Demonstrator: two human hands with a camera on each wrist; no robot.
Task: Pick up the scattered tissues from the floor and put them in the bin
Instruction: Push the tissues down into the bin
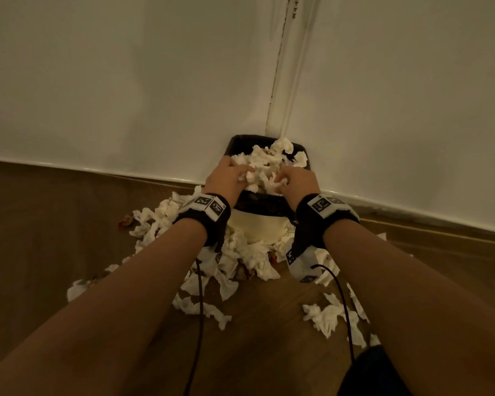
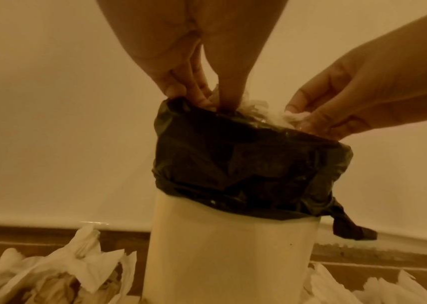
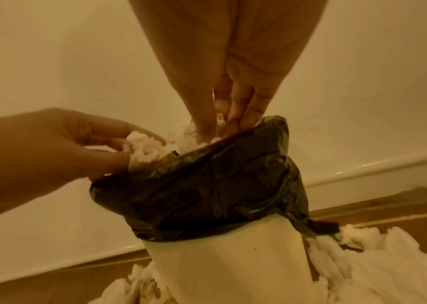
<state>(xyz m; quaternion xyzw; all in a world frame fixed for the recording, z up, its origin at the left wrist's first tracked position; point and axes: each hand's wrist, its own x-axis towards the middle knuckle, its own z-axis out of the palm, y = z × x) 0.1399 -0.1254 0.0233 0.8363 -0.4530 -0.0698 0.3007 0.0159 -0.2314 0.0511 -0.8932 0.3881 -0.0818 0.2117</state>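
Note:
A cream bin [image 1: 257, 230] with a black liner [image 1: 263, 202] stands in the corner, heaped with white tissues [image 1: 269, 158]. My left hand [image 1: 242, 174] is at the bin's left rim and grips a wad of tissue [image 3: 143, 149] between thumb and fingers. At the right side of the rim, my right hand [image 1: 280, 181] pinches tissue [image 2: 294, 117] in its fingertips. Both hands reach down into the heap. Many crumpled tissues [image 1: 240, 258] lie on the wooden floor around the bin's base, with more tissues [image 1: 332, 315] to the right.
White walls [image 1: 126, 81] meet in a corner behind the bin, with a skirting board [image 1: 97, 171] along the floor. Cables [image 1: 199, 310] hang from both wrist cameras. A brown scrap [image 1: 126, 220] lies left of the pile. A dark shape [image 1: 372, 372] fills the lower right.

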